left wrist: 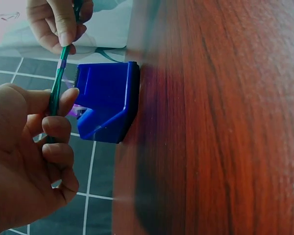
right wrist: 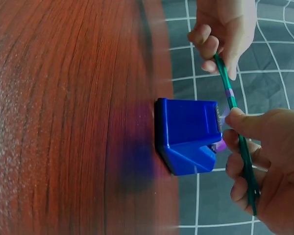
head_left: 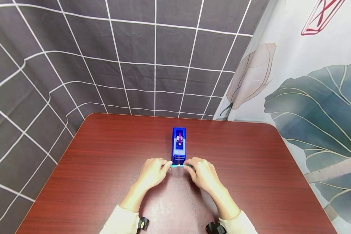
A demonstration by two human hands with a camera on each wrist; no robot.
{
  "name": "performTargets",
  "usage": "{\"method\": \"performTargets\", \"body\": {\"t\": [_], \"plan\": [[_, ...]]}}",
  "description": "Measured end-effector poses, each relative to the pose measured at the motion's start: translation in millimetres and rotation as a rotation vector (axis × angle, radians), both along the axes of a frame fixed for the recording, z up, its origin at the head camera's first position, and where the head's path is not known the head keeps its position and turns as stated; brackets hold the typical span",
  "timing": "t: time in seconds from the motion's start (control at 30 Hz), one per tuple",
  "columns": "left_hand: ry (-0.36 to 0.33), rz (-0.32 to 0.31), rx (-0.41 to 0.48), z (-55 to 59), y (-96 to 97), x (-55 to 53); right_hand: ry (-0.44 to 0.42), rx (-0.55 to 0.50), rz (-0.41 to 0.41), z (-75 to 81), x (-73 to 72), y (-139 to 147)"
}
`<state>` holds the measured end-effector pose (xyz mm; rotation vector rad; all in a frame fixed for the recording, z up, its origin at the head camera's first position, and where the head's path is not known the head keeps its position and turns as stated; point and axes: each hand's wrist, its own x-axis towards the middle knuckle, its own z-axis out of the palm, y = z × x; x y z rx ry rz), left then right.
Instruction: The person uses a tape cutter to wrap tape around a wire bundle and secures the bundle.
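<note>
A blue tape dispenser (head_left: 179, 157) with a purple tape roll (head_left: 180, 139) stands on the table directly before both hands. My left hand (head_left: 154, 173) pinches one end of a slim green stick (left wrist: 55, 93) between thumb and fingers. The other end is gripped by my right hand (head_left: 204, 175), its fingers curled round the stick. Held level, the stick runs crosswise at the dispenser's near end, close to the toothed cutter (right wrist: 218, 117). A purple tape band (right wrist: 229, 93) lies round the stick between the hands. Whether tape still links it to the roll is unclear.
The reddish-brown wooden table (head_left: 245, 156) spreads out on both sides of the hands. Behind its far edge hangs a dark grey curtain (head_left: 134, 42) with white grid lines. A white curtain with a leaf print (head_left: 316, 107) hangs on the right.
</note>
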<state>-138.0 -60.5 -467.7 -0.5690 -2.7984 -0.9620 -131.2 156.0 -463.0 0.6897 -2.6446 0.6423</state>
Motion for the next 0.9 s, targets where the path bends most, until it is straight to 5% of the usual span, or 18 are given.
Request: {"method": "performTargets", "body": {"t": [0.9], "plan": [[0.043, 0.008, 0.096, -4.0, -1.2, -2.2, -0.077, -0.084, -0.052, -1.2, -1.1, 0.4]]}}
